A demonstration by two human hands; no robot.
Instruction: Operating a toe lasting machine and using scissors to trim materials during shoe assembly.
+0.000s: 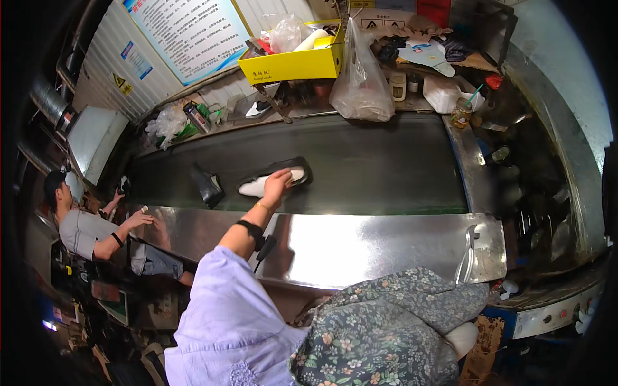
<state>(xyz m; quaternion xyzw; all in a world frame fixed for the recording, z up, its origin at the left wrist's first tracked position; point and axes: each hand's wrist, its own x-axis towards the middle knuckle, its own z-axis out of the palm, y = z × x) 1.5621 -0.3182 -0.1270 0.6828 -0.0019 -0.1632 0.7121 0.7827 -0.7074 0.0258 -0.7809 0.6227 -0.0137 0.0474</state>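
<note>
My left hand (pixel 277 186) reaches over the moving-belt surface, its fingers curled at one end of a black shoe (pixel 253 187) with a long pale face showing. Whether that pale face is its insole or its underside I cannot tell. To the left of it, apart from my hand, a second black shoe (pixel 207 186) rests on the dark conveyor belt (pixel 380 154). My left wrist wears a thin bracelet, and a black band circles the forearm. A small black object (pixel 266 248) lies by that forearm on the metal ledge. My right hand is out of sight.
A shiny metal ledge (pixel 347 248) borders the belt's near side. At the far left a co-worker (pixel 90 235) holds a dark item. Behind the belt are a yellow box (pixel 293 61), a full plastic bag (pixel 362 83) and a drink can (pixel 196 117). A jar with a straw (pixel 461 112) stands far right.
</note>
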